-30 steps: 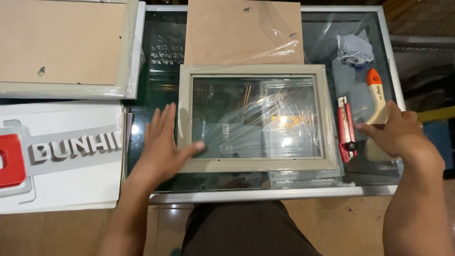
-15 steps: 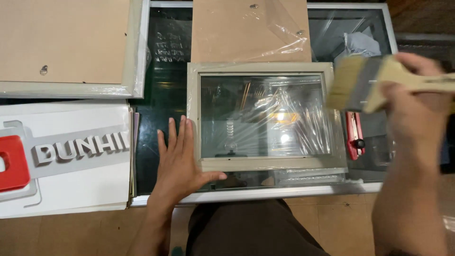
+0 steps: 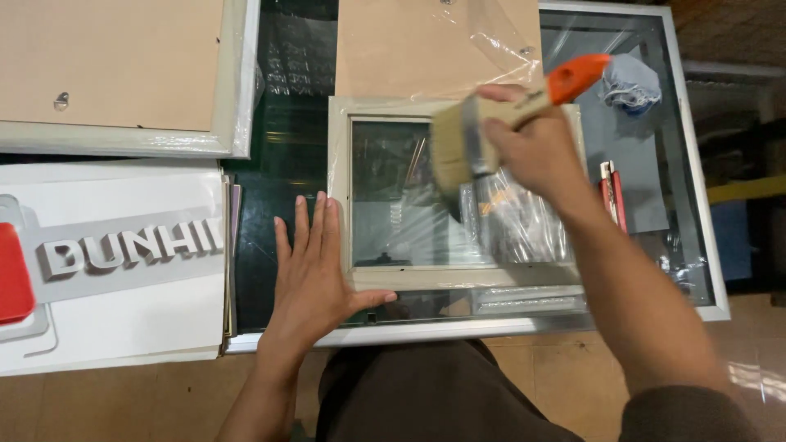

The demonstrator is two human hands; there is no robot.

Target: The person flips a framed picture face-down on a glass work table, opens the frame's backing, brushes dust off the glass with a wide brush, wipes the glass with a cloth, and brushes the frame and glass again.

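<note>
Hands split the work: left hand (image 3: 315,274) lies flat and spread on the glass table (image 3: 696,245), bracing the picture frame (image 3: 458,274) beside it; right hand (image 3: 532,151) grips a paintbrush (image 3: 458,147) over the pane. An unbraced frame could skid under brushing.

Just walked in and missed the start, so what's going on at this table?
A person is working on a pale picture frame lying flat on a glass-topped table. The right hand holds a wide paintbrush with an orange handle tip, its bristles over the frame's glass. The left hand lies flat, fingers spread, at the frame's lower left corner. A brown backing board lies just beyond the frame, a red cutter to its right, and a crumpled cloth farther back.
</note>
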